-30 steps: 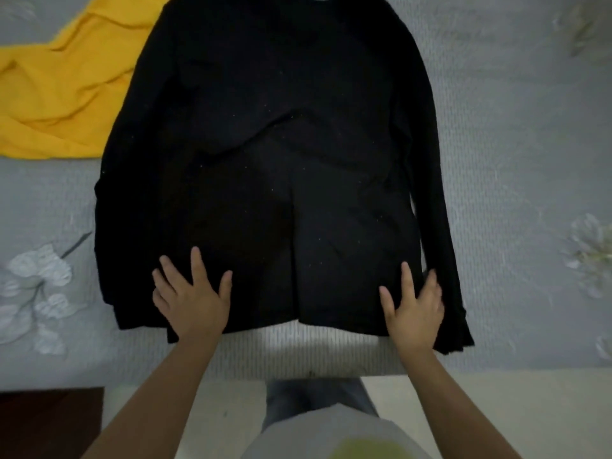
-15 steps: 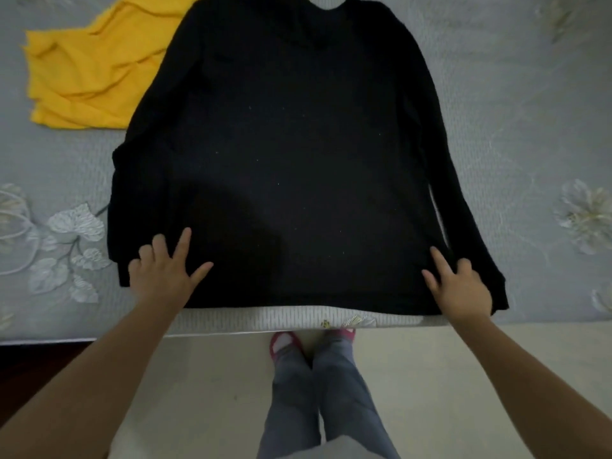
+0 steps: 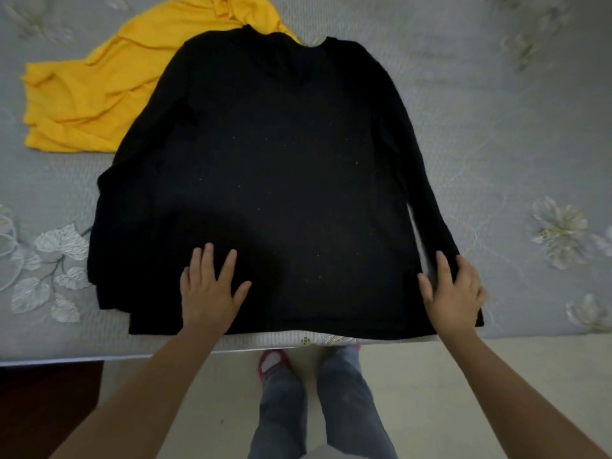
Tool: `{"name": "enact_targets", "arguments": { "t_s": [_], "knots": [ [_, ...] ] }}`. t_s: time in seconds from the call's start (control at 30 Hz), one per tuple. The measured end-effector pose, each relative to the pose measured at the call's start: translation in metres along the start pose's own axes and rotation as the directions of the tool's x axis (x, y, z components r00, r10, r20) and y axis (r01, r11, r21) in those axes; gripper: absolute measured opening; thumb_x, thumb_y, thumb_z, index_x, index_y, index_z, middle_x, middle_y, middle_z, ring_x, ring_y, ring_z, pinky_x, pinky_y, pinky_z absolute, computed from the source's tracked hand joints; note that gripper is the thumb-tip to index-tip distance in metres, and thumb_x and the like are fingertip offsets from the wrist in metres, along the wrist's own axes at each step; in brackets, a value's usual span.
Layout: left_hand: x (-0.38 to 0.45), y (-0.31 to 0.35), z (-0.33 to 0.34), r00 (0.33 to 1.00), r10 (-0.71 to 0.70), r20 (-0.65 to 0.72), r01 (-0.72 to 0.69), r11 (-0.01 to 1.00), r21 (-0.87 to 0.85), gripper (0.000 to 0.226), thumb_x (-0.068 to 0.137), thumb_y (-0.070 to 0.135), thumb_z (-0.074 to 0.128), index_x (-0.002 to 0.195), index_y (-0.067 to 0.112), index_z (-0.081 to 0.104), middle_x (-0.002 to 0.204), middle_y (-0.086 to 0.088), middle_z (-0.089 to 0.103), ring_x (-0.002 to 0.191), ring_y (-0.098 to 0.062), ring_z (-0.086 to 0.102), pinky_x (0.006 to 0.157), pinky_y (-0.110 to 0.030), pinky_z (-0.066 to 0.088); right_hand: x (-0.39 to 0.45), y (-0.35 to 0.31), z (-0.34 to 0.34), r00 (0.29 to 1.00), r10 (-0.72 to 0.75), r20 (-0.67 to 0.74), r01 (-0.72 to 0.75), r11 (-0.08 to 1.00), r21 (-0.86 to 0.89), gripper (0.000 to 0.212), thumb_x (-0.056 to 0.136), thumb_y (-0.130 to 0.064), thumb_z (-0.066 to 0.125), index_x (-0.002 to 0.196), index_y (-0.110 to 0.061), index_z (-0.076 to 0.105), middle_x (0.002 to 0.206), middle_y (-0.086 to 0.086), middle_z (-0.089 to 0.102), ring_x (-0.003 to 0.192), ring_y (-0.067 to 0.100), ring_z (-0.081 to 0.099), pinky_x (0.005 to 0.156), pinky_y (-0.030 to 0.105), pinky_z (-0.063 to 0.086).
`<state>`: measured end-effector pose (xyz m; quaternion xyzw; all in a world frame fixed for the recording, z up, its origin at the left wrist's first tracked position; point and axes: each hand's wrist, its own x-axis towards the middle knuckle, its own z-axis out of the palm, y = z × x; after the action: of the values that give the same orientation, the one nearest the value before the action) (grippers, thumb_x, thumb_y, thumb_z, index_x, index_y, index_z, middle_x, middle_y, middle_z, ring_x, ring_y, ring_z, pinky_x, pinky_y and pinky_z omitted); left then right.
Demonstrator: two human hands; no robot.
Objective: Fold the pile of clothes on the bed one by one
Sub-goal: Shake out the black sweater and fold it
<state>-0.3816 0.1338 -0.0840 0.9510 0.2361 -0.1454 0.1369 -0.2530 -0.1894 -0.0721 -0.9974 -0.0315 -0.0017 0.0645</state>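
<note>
Black sweater (image 3: pixel 278 180) flat on bed (image 3: pixel 496 127); left hand (image 3: pixel 208 289), right hand (image 3: pixel 453 293) fingers spread, pressing hem, gripping nothing.

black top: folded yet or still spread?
Spread. The black top lies flat on the bed, body full width, sleeves alongside, no fold across it. The left hand and right hand rest near its hem.

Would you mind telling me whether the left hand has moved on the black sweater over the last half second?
Yes. The left hand has slid inward along the black sweater, away from its left edge and toward the middle of the hem.
</note>
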Motion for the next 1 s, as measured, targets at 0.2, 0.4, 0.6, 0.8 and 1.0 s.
{"name": "enact_targets", "arguments": {
  "t_s": [0.2, 0.4, 0.6, 0.8, 1.0],
  "knots": [
    [0.007, 0.066, 0.008, 0.998, 0.068, -0.009, -0.068, 0.997, -0.022, 0.055, 0.093, 0.046, 0.036, 0.133, 0.009, 0.047, 0.14, -0.03, 0.035, 0.131, -0.046, 0.03, 0.098, -0.057, 0.033, 0.058, 0.016, 0.02, 0.97, 0.188, 0.155, -0.208, 0.97, 0.128, 0.069, 0.09, -0.04, 0.049, 0.141, 0.0, 0.024, 0.129, 0.031, 0.042, 0.116, 0.045, 0.043, 0.095, 0.051, 0.034],
    [0.058, 0.14, 0.011, 0.997, 0.073, -0.006, -0.074, 0.996, -0.042, 0.058, 0.089, 0.042, 0.049, 0.138, 0.011, 0.038, 0.144, -0.027, 0.028, 0.136, -0.041, 0.022, 0.105, -0.057, 0.025, 0.122, 0.075, 0.016, 0.971, 0.147, 0.188, -0.196, 0.939, 0.281, 0.039, 0.092, -0.037, 0.048, 0.115, -0.006, 0.055, 0.1, 0.016, 0.063, 0.094, 0.035, 0.059, 0.066, 0.03, 0.037],
    [0.156, 0.284, 0.003, 0.978, 0.192, -0.086, -0.201, 0.973, -0.11, 0.056, 0.091, 0.034, 0.051, 0.14, 0.013, 0.035, 0.148, -0.022, 0.024, 0.139, -0.036, 0.015, 0.11, -0.049, 0.015, 0.245, 0.167, -0.026, 0.993, 0.11, 0.032, -0.114, 0.98, 0.165, 0.035, 0.088, -0.034, 0.056, 0.091, 0.0, 0.065, 0.083, 0.025, 0.058, 0.081, 0.039, 0.056, 0.063, 0.035, 0.034],
    [0.227, 0.368, 0.0, 0.961, 0.248, -0.119, -0.256, 0.965, -0.054, 0.056, 0.092, 0.036, 0.046, 0.141, 0.015, 0.031, 0.15, -0.018, 0.024, 0.14, -0.034, 0.012, 0.111, -0.045, 0.013, 0.343, 0.227, -0.048, 0.997, -0.046, -0.063, 0.05, 0.997, 0.052, 0.042, 0.079, -0.029, 0.07, 0.101, 0.006, 0.065, 0.083, 0.029, 0.059, 0.076, 0.043, 0.057, 0.069, 0.045, 0.044],
    [0.26, 0.39, 0.017, 0.97, 0.22, 0.107, -0.233, 0.964, 0.131, 0.059, 0.094, 0.049, 0.025, 0.146, 0.028, 0.006, 0.155, -0.008, 0.0, 0.142, -0.028, -0.005, 0.112, -0.047, 0.002, 0.373, 0.255, -0.031, 0.916, 0.053, 0.398, 0.004, 0.99, -0.141, 0.052, 0.09, -0.053, 0.038, 0.128, -0.02, 0.049, 0.131, 0.011, 0.046, 0.117, 0.034, 0.041, 0.09, 0.044, 0.039]
  ]
}}
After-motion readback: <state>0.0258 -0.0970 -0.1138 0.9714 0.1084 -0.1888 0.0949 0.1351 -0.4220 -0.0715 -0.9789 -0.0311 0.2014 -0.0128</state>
